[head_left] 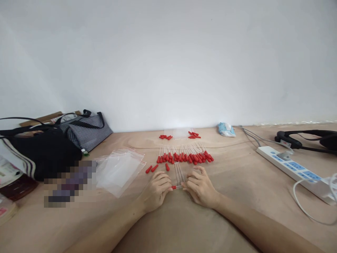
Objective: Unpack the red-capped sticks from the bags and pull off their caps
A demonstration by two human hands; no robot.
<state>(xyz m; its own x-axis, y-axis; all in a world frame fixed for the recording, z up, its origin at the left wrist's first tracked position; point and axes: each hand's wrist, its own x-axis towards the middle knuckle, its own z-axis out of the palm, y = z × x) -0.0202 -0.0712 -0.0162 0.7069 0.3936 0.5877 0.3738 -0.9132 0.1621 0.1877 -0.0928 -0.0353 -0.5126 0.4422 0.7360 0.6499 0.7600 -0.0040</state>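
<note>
Nearest, I have the left hand (158,188) with fingers clamped on a red bulb (173,187), right hand (199,186) fingers on its tube (179,187). Farther droppers (183,157) look done; three loose bulbs (154,168) and bare tubes (179,173) seem left.

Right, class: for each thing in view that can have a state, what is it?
Left hand: pinching a red bulb
Right hand: pinching a clear tube
Loose bulbs: lying apart, without tubes
Bare tubes: lying side by side
Droppers: bulbs fitted, lying in a row
Plastic bags: flat, overlapping
Face mask: crumpled
Power strip: plug inserted; on or off, unclear
Striped bag: open or shut, unclear
</note>
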